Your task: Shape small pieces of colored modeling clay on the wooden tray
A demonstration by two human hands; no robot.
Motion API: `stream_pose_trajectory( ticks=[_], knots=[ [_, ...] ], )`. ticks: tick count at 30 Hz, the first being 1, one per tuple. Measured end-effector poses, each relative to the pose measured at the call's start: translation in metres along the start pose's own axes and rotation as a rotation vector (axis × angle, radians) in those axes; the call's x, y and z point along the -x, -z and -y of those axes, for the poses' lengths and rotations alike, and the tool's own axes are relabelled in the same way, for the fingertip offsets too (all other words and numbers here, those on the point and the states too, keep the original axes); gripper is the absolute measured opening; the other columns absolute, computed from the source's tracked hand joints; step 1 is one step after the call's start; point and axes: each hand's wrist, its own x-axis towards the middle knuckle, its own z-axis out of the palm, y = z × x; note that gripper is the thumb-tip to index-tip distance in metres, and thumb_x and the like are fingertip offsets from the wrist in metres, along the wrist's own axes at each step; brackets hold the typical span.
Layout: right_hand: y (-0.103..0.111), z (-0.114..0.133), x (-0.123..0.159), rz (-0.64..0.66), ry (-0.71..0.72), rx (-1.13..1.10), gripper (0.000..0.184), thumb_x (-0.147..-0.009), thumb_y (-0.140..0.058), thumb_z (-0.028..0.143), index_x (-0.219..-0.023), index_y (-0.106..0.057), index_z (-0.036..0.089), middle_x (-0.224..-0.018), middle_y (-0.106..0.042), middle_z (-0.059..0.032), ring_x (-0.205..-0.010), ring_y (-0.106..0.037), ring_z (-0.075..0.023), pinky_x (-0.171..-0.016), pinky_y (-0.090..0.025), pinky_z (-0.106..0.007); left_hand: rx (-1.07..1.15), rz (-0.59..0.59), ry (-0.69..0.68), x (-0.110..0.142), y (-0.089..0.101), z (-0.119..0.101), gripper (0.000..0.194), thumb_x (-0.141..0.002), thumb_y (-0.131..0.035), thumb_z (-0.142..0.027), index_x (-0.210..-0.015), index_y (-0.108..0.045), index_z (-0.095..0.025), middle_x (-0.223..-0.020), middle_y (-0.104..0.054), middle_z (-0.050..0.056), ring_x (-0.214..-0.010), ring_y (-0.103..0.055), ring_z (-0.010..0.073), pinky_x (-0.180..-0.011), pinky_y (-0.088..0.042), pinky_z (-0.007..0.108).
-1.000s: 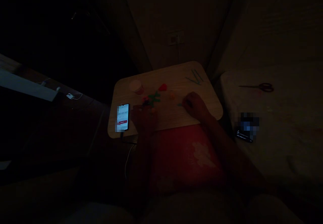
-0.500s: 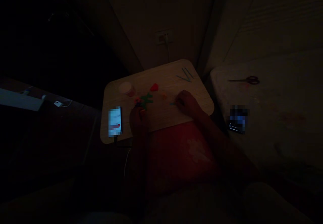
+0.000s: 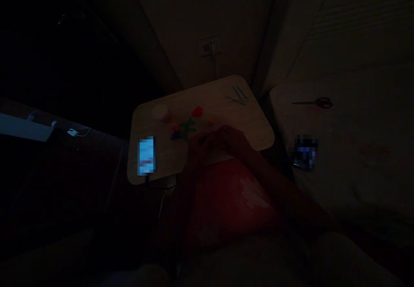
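Note:
In the dim head view, my left hand (image 3: 198,146) and my right hand (image 3: 230,138) have come together over the front part of the small wooden table (image 3: 181,166). Their fingers are closed and meet at the tips; whatever lies between them is too dark to make out. Just left of my left hand are green pieces (image 3: 187,128), a dark purple piece (image 3: 175,135) and a small orange-red piece (image 3: 175,127). Beyond my fingers lie a bright red piece (image 3: 197,111) and a faint orange piece (image 3: 211,121).
A round pale tub (image 3: 161,113) stands at the table's back left, near a lit phone (image 3: 146,156) with a cable. Thin green strips (image 3: 238,93) lie at the back right. Scissors (image 3: 318,102) and another device (image 3: 304,153) rest on the pale surface to the right.
My left hand has moved right, away from the purple and orange-red pieces, and now meets my right hand. The small green strip at my right fingertips is now hidden.

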Motion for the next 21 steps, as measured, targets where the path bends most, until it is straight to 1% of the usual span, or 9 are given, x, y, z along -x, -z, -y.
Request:
stream_pose_trajectory(
  ticks=[2,4,7,9,12,14,17,21],
  knots=[
    [-0.005,-0.001,0.001,-0.015,-0.01,0.009,0.027,-0.105,-0.058,0.042,-0.118,-0.075,0.025,-0.109,-0.071,-0.0124,-0.101,-0.066,-0.0276,-0.091,-0.056,-0.041,-0.017,0.009,-0.034,0.0,0.001,0.0,0.03,-0.088,-0.075,-0.048,-0.081,-0.075,-0.018,-0.079,-0.075,0.003,-0.072,-0.066,0.0176,-0.068,-0.055,0.029],
    [-0.009,-0.002,0.003,-0.032,-0.003,0.018,0.025,-0.105,-0.058,0.041,-0.115,-0.075,0.024,-0.107,-0.071,-0.0119,-0.1,-0.066,-0.0265,-0.091,-0.056,-0.04,-0.056,0.033,-0.097,0.001,0.002,-0.001,0.032,-0.092,-0.07,-0.049,-0.084,-0.073,-0.018,-0.081,-0.074,0.003,-0.074,-0.065,0.0175,-0.071,-0.053,0.029],
    [-0.011,-0.003,0.006,-0.075,0.013,0.037,0.025,-0.107,-0.054,0.04,-0.109,-0.072,0.021,-0.105,-0.07,-0.0116,-0.097,-0.065,-0.0246,-0.088,-0.055,-0.038,-0.158,0.12,-0.196,0.002,0.002,-0.004,0.037,-0.1,-0.06,-0.051,-0.089,-0.071,-0.018,-0.086,-0.073,0.004,-0.079,-0.063,0.018,-0.075,-0.051,0.03],
    [-0.011,-0.002,0.008,-0.087,0.022,0.047,0.026,-0.108,-0.053,0.039,-0.107,-0.069,0.02,-0.104,-0.069,-0.0118,-0.095,-0.064,-0.0246,-0.086,-0.055,-0.037,-0.192,0.185,-0.224,0.001,0.003,-0.006,0.04,-0.103,-0.055,-0.052,-0.09,-0.07,-0.017,-0.087,-0.072,0.004,-0.08,-0.062,0.0181,-0.076,-0.049,0.031],
    [-0.01,0.0,0.008,-0.068,0.013,0.071,0.026,-0.108,-0.054,0.043,-0.105,-0.066,0.02,-0.104,-0.068,-0.0122,-0.094,-0.063,-0.0254,-0.082,-0.053,-0.037,-0.152,0.273,-0.199,-0.003,0.003,-0.006,0.046,-0.103,-0.052,-0.057,-0.084,-0.066,-0.017,-0.08,-0.066,0.002,-0.075,-0.058,0.0168,-0.071,-0.045,0.03],
    [-0.008,0.002,0.008,-0.057,0.005,0.098,0.029,-0.106,-0.056,0.047,-0.104,-0.065,0.02,-0.103,-0.068,-0.0127,-0.093,-0.062,-0.0261,-0.079,-0.052,-0.037,-0.105,0.302,-0.159,-0.005,0.003,-0.004,0.049,-0.102,-0.051,-0.06,-0.08,-0.063,-0.018,-0.076,-0.062,0.001,-0.072,-0.055,0.0161,-0.067,-0.044,0.029],
    [-0.006,0.005,0.007,-0.044,0.003,0.143,0.033,-0.103,-0.06,0.052,-0.107,-0.064,0.019,-0.105,-0.068,-0.0134,-0.094,-0.063,-0.0273,-0.077,-0.051,-0.036,-0.059,0.287,-0.11,-0.007,0.001,-0.002,0.051,-0.102,-0.049,-0.062,-0.078,-0.061,-0.018,-0.075,-0.061,0.002,-0.07,-0.054,0.0161,-0.066,-0.044,0.029],
    [-0.004,0.009,0.004,-0.006,-0.028,0.205,0.032,-0.104,-0.06,0.049,-0.112,-0.064,0.018,-0.11,-0.07,-0.0148,-0.097,-0.065,-0.0277,-0.076,-0.049,-0.035,-0.092,0.282,-0.125,-0.01,0.0,-0.003,0.053,-0.101,-0.048,-0.062,-0.075,-0.062,-0.018,-0.074,-0.065,0.003,-0.069,-0.055,0.0167,-0.067,-0.045,0.03]
  ],
)
